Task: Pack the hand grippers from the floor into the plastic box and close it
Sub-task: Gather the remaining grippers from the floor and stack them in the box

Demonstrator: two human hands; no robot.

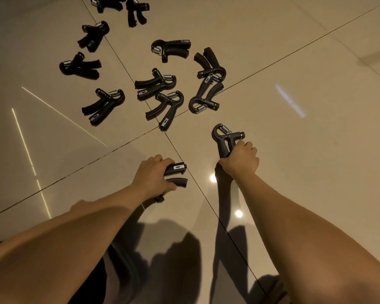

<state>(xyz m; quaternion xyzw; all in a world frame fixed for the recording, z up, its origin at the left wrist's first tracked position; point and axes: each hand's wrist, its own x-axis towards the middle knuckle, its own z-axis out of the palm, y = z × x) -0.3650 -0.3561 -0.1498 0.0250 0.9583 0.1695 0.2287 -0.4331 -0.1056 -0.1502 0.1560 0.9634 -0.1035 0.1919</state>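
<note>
Hands both loaded. Left hand (152,174) is curled shut around one hand gripper (176,174), handle ends poking out to the right; right hand (239,159) is wrapped closed over the handles of a second gripper (225,137), spring end pointing away. Taking one per hand probably halves the trips. Ten or so remaining grippers (160,84) lie scattered on the tiled floor (294,172) beyond, some touching or overlapping. Plastic box not in view. Nothing blocks either arm.
</note>
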